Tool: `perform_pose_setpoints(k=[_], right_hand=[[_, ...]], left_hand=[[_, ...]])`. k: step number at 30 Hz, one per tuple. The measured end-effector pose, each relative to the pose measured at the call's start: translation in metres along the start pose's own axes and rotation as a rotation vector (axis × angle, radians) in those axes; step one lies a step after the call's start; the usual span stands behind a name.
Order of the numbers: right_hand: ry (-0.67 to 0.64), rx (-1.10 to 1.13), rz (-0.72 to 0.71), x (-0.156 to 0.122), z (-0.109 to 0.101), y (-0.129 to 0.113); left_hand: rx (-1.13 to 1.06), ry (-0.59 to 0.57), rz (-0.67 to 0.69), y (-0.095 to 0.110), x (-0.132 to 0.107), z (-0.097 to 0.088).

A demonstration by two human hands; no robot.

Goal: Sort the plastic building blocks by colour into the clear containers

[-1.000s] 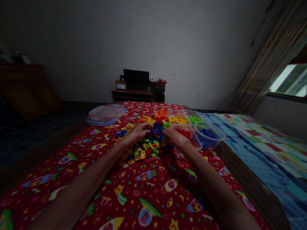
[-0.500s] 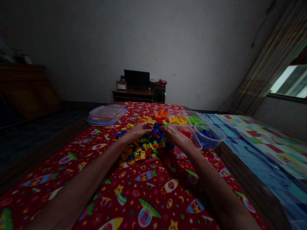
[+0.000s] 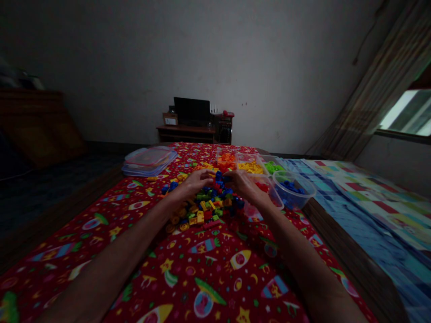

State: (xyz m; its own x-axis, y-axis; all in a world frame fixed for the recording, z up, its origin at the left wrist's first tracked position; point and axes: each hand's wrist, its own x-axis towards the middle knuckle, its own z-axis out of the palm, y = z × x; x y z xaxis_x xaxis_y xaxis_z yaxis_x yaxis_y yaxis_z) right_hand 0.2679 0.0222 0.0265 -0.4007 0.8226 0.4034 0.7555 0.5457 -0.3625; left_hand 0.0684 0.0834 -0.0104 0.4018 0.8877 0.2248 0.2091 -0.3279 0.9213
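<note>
A pile of mixed toy building bricks (image 3: 208,206) in yellow, green, blue and red lies on the red patterned tablecloth (image 3: 215,251). My left hand (image 3: 198,181) rests at the pile's left side, fingers curved, with a gap between thumb and forefinger and nothing seen in it. Across from it, my right hand (image 3: 243,183) is closed at the pile's right side, a dark blue brick (image 3: 228,178) at its fingertips. Between the hands sit several blue bricks (image 3: 218,177). The right hand's fingers are partly hidden from view.
Clear tubs stand behind and right of the pile, holding orange bricks (image 3: 226,159), yellow bricks (image 3: 251,168), green bricks (image 3: 273,167) and red bricks (image 3: 262,186). A round tub (image 3: 308,194) has blue bricks. Stacked lids (image 3: 148,162) lie at the left. A bed (image 3: 357,202) adjoins the table.
My right hand has lifted slightly and turned, and a dark blue brick now shows at its fingertips. My left hand has hardly moved.
</note>
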Motion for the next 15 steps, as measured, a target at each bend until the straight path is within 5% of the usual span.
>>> perform_pose_setpoints(k=[7,12,15], right_hand=[[0.073,-0.153,0.203,-0.003,-0.038,0.033],[0.014,-0.291,0.342,-0.009,-0.061,0.055],[0.084,-0.331,0.330,-0.011,-0.068,0.056]], left_hand=[[0.591,0.187,0.222,0.001,-0.003,-0.008],[0.670,0.097,0.309,0.003,-0.003,-0.002],[0.645,0.005,0.376,0.008,-0.008,0.012]])
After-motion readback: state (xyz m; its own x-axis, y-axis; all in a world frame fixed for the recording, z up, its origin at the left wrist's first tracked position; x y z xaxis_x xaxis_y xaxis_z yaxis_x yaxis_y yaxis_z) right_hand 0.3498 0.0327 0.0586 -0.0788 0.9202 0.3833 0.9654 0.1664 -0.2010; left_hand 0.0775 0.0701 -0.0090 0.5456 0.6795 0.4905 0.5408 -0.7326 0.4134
